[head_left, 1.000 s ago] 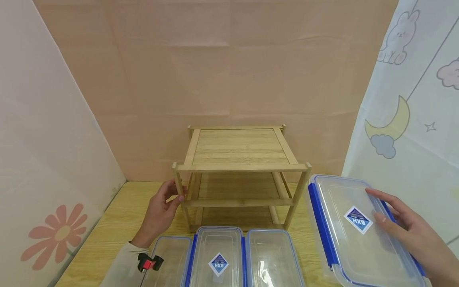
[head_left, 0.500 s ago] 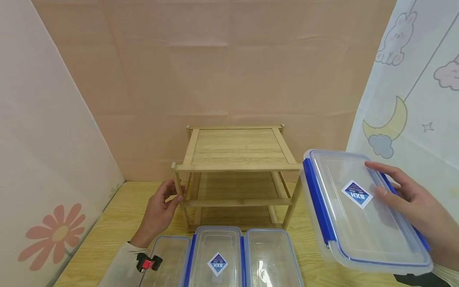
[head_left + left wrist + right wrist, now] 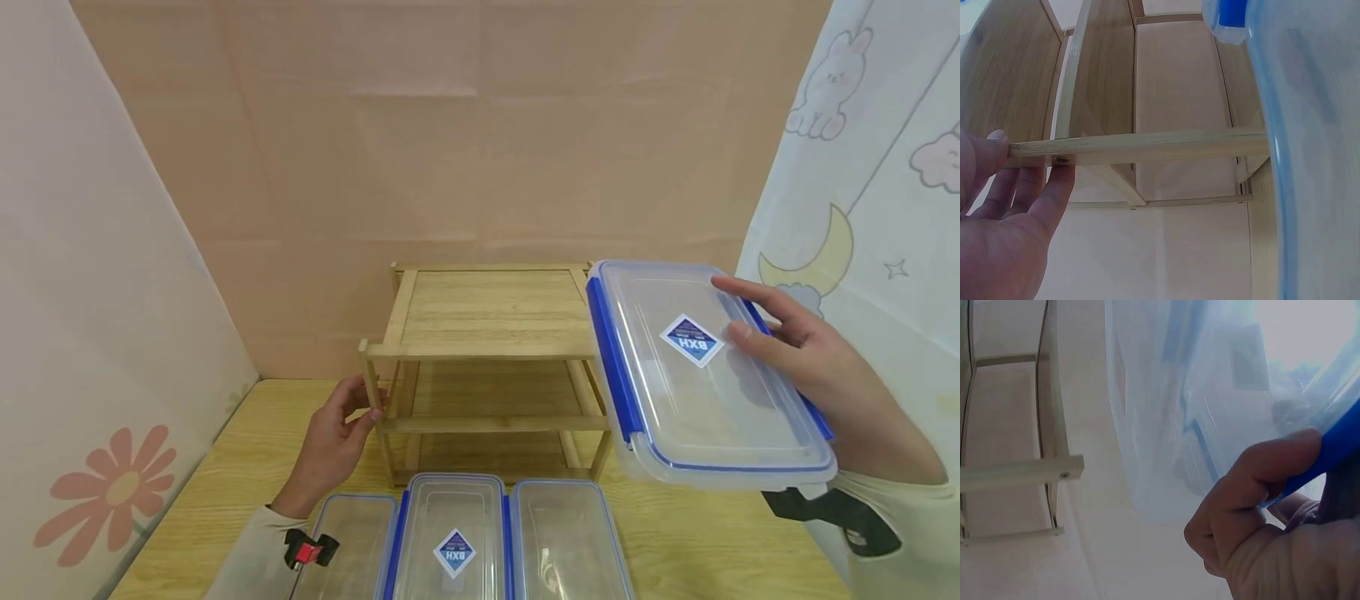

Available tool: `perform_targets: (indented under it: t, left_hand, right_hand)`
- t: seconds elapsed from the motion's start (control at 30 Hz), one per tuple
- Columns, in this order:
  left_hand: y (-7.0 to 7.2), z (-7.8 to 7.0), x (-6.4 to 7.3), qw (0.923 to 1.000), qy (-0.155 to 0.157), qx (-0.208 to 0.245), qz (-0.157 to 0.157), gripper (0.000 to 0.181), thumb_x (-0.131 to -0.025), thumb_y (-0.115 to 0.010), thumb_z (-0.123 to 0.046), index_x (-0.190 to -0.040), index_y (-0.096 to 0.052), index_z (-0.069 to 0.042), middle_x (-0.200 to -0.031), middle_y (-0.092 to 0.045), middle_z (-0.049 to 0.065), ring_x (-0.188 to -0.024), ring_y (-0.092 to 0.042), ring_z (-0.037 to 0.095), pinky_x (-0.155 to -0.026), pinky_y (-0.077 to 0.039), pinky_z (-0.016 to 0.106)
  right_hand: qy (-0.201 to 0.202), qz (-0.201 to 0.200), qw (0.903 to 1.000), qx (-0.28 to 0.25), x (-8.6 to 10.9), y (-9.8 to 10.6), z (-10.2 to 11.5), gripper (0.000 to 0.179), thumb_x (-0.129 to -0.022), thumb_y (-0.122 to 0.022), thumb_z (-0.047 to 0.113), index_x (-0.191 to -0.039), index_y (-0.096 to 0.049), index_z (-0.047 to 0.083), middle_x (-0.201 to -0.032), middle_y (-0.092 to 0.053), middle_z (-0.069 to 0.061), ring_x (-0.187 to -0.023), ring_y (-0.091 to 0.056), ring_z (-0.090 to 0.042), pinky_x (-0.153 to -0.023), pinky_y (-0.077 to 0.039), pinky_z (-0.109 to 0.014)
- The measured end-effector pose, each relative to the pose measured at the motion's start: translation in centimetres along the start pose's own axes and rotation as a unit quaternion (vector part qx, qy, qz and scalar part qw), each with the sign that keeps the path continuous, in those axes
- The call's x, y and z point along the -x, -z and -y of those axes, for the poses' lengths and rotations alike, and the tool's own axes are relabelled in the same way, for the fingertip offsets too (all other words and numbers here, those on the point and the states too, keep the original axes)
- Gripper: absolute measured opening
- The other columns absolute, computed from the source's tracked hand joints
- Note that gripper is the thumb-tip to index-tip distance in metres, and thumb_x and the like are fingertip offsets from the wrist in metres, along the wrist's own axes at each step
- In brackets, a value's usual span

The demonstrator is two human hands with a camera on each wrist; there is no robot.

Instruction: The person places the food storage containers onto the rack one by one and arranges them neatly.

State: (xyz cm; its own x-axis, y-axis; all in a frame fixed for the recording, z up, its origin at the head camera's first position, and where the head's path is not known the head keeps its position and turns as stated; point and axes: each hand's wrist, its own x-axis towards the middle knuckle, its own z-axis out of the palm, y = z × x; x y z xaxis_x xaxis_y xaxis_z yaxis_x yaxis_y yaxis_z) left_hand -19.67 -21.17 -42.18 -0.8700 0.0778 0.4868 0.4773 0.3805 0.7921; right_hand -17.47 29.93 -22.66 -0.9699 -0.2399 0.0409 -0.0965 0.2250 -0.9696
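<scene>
In the head view a three-tier wooden rack [image 3: 495,308] stands in the middle of the table. My left hand [image 3: 330,442] grips its front left post, thumb in front; the left wrist view shows the fingers curled behind that post [image 3: 1147,149]. At the right, my right hand [image 3: 817,367] holds a clear plastic storage box [image 3: 675,408] with blue side latches by its right edge. The box is raised and overlaps the rack's right front post. In the right wrist view, fingers [image 3: 1279,456] bend at the blue latch.
Three clear boxes with blue-edged lids line the front: a left one [image 3: 352,542], a middle one [image 3: 453,517] with blue latches, and a right one [image 3: 562,525]. A peach cloth [image 3: 480,150] hangs behind the rack, with patterned cloths at both sides.
The right hand has lifted the storage box from the lower right, up and leftward to beside the rack's top tier. The left hand has stayed on the post.
</scene>
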Motion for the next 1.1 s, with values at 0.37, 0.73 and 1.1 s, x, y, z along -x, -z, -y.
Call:
perform_targets:
  t: [0.37,0.73,1.1]
  left_hand:
    - [-0.1,0.2,-0.1,1.0000,0.000,0.001,0.001,0.049,-0.097,-0.060,0.000,-0.140,-0.048,-0.020,-0.121,-0.064,0.015,-0.111,-0.064,0.026,-0.084,-0.059,0.030]
    - [0.3,0.8,0.0,0.9998,-0.019,0.009,0.004,0.046,-0.098,-0.059,-0.002,-0.139,-0.049,-0.019,-0.119,-0.064,0.016,-0.109,-0.065,0.034,-0.081,-0.060,0.030]
    - [-0.2,0.8,-0.4,0.9993,-0.033,0.010,0.015,0.050,-0.096,-0.059,0.002,-0.141,-0.046,-0.016,-0.120,-0.064,0.015,-0.109,-0.065,0.033,-0.083,-0.058,0.026]
  right_hand:
    - [0.031,0.030,0.9991,-0.002,-4.3,-3.3,2.7,0.055,-0.104,-0.050,0.026,-0.153,-0.031,0.042,-0.129,-0.055,-0.006,-0.089,-0.074,-0.031,-0.065,-0.058,-0.054]
    - [0.063,0.055,0.9954,-0.047,-10.2,-7.1,3.5,0.055,-0.101,-0.058,0.030,-0.151,-0.036,0.036,-0.145,-0.038,-0.007,-0.090,-0.073,-0.025,-0.068,-0.061,-0.041]
    - [0.046,0.058,0.9899,-0.121,-14.4,-10.2,4.5,0.059,-0.097,-0.063,0.033,-0.150,-0.036,0.032,-0.143,-0.043,-0.010,-0.093,-0.071,-0.023,-0.072,-0.062,-0.038]
